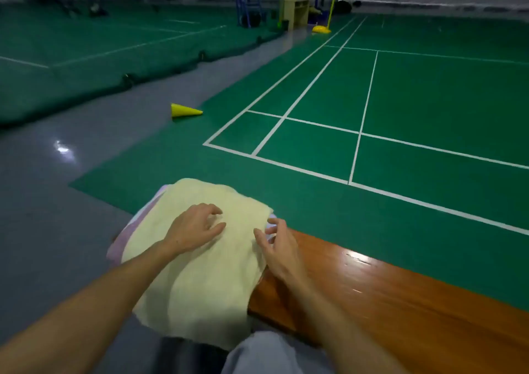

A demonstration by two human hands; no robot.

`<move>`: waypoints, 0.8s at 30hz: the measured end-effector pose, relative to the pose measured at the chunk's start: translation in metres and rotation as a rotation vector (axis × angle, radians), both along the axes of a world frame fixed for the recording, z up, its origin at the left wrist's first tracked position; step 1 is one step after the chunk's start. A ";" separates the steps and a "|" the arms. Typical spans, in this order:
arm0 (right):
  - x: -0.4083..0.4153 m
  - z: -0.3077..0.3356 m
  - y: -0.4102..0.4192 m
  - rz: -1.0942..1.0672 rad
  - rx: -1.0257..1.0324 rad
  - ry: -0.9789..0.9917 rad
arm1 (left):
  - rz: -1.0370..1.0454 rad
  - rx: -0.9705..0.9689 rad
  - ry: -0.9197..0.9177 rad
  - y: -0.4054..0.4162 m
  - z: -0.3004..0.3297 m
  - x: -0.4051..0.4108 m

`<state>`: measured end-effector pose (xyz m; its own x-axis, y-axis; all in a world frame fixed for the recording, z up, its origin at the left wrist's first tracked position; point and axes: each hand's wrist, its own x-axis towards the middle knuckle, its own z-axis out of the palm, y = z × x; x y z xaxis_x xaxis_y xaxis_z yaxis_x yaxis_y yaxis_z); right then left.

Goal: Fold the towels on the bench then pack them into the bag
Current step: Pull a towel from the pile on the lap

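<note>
The left hand (197, 226) rests on top of the pale yellow towel (200, 259), fingers loosely curled with their tips touching the cloth and nothing gripped. The right hand (279, 245) sits at the towel's right edge, thumb and fingers spread and slightly bent, touching the cloth there but not closed around it. The yellow towel lies on the left end of the wooden bench (386, 296), over a pink towel (123, 239) whose edge shows on the yellow towel's left. Well beyond the bench, 1 yellow cone (184, 110) lies tipped on the floor.

Left hand (194, 227), right hand (279, 245): loosely curled.
</note>
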<state>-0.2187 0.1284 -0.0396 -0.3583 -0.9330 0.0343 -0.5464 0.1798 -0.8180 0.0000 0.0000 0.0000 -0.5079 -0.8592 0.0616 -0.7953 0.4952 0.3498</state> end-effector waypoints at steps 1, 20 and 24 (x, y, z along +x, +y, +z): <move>0.014 -0.001 0.000 -0.005 0.031 -0.029 | 0.024 0.006 -0.009 0.001 0.001 0.017; 0.038 0.002 -0.038 -0.317 0.087 -0.359 | 0.459 0.221 0.255 -0.052 -0.011 0.127; 0.022 0.007 -0.023 -0.267 -0.075 -0.283 | 0.419 0.291 0.396 -0.054 -0.005 0.118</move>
<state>-0.1970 0.1051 -0.0323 -0.5927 -0.8046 -0.0364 -0.2395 0.2192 -0.9458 0.1183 -0.0535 -0.0047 -0.1123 -0.9896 -0.0899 -0.6841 0.0114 0.7293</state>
